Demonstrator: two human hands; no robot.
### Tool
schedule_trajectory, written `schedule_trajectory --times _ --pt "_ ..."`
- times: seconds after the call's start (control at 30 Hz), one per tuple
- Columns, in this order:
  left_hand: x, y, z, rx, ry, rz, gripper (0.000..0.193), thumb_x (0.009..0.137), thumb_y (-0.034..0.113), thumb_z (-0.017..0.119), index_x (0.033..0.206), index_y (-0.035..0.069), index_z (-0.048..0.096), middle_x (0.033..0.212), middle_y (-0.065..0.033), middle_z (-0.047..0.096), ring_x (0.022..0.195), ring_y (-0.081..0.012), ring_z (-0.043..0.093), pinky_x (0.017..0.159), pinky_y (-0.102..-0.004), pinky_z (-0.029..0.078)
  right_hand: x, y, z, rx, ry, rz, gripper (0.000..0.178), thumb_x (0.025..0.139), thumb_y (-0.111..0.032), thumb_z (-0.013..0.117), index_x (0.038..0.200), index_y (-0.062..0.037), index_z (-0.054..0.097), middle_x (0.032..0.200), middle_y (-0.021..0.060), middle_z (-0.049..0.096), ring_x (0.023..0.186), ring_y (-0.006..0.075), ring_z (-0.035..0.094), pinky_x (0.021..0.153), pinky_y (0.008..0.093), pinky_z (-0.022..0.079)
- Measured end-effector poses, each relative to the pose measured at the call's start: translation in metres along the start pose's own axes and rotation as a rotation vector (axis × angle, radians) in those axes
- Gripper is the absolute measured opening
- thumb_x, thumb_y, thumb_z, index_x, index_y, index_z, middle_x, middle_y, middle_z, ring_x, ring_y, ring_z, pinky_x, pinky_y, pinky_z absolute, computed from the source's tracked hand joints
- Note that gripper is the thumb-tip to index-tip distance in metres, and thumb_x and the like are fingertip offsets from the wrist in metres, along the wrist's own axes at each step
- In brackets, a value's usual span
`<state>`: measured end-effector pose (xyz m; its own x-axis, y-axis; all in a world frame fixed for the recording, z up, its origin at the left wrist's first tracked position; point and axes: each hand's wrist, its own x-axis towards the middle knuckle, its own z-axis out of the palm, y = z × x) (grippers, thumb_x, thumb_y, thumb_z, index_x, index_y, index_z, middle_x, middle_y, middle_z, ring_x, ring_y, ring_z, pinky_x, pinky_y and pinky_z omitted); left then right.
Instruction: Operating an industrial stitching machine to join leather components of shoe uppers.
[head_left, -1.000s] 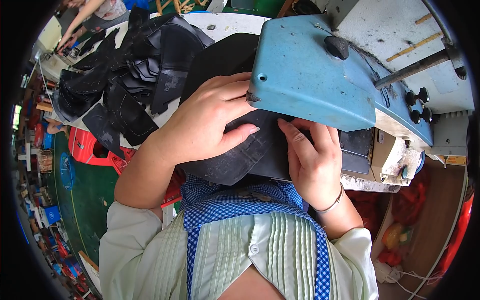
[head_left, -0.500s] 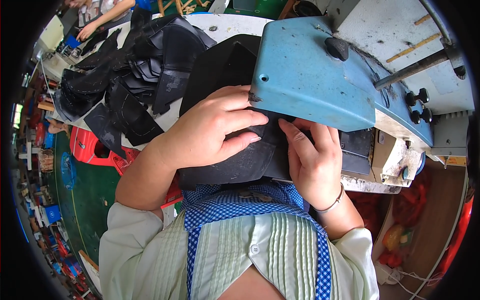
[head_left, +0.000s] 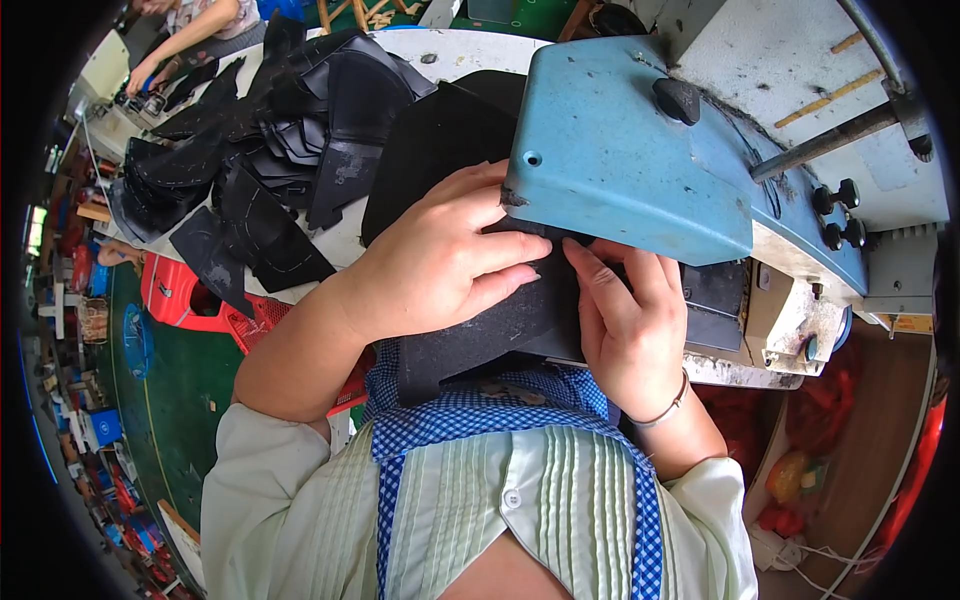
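A black leather-like piece (head_left: 490, 325) lies under the head of the blue-housed machine (head_left: 620, 150), its near part hanging toward my apron. My left hand (head_left: 440, 250) is on top of it, thumb and a finger pressed close together on the material; the other fingertips go out of sight by the housing. Just below the housing's front edge, my right hand (head_left: 630, 310) pinches the same piece, its thumb and bent fingers closed near the left fingertips. The spot where the machine meets the piece is hidden under the housing.
A heap of black cut pieces (head_left: 270, 150), some with pale stitch lines, covers the white table's (head_left: 460, 48) left side. A red plastic basket (head_left: 185, 295) stands below it. At the far left, a co-worker's arm (head_left: 190, 45) reaches over small equipment. Black knobs (head_left: 840, 215) stick out at the right.
The black piece has turned and shifted, its near edge now hanging lower and its left corner further right. My left hand has slid slightly right. The co-worker's hand has moved left.
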<state>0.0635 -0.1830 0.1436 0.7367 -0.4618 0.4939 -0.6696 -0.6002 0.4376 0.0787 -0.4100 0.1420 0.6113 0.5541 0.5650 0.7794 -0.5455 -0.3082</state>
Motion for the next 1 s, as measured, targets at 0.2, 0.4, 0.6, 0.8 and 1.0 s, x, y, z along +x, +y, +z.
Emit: schedule_trajectory --times 0.2,0.4,0.6,0.8,1.0 --pt "0.002 -0.005 0.003 0.008 -0.008 -0.045 0.031 0.079 0.022 0.083 0.104 0.007 0.074 0.122 -0.0155 0.063 0.132 -0.0397 0.052 0.109 -0.0563 0.043 0.0 -0.001 0.0 -0.004 -0.01 0.008 0.04 0.069 0.005 0.07 0.109 0.003 0.074 0.103 0.014 0.062 0.092 0.031 0.061 0.083 0.0444 0.051" --pt "0.009 -0.009 0.002 0.011 -0.026 -0.072 0.037 0.077 0.024 0.084 0.11 0.008 0.073 0.128 -0.0136 0.06 0.135 -0.0398 0.05 0.107 -0.0609 0.044 0.001 0.0 0.0 -0.02 -0.031 0.011 0.037 0.072 0.004 0.07 0.109 0.0031 0.074 0.105 0.0149 0.062 0.093 0.0317 0.061 0.085 0.0452 0.05" --pt "0.012 -0.015 0.003 0.023 -0.015 -0.075 0.04 0.077 0.026 0.085 0.11 0.008 0.073 0.131 -0.0139 0.059 0.136 -0.0395 0.049 0.107 -0.0621 0.043 -0.001 0.0 0.001 -0.012 -0.048 0.029 0.034 0.075 0.003 0.071 0.109 0.0026 0.074 0.107 0.0159 0.063 0.097 0.034 0.061 0.088 0.047 0.048" --pt "0.016 -0.021 0.003 0.012 -0.011 -0.111 0.042 0.077 0.03 0.086 0.111 0.009 0.073 0.135 -0.0149 0.059 0.136 -0.0399 0.05 0.107 -0.0623 0.043 0.0 0.0 0.0 -0.024 -0.064 0.038 0.035 0.076 0.003 0.071 0.11 0.0025 0.074 0.111 0.0174 0.063 0.102 0.0365 0.061 0.091 0.0482 0.048" --pt "0.02 -0.03 0.001 0.091 0.002 -0.13 0.043 0.077 0.032 0.086 0.112 0.011 0.073 0.131 -0.0129 0.062 0.133 -0.0396 0.053 0.106 -0.0612 0.044 0.0 0.0 -0.001 -0.003 -0.045 0.032 0.035 0.075 0.005 0.07 0.11 0.0035 0.073 0.11 0.0181 0.063 0.1 0.0368 0.061 0.089 0.0471 0.05"
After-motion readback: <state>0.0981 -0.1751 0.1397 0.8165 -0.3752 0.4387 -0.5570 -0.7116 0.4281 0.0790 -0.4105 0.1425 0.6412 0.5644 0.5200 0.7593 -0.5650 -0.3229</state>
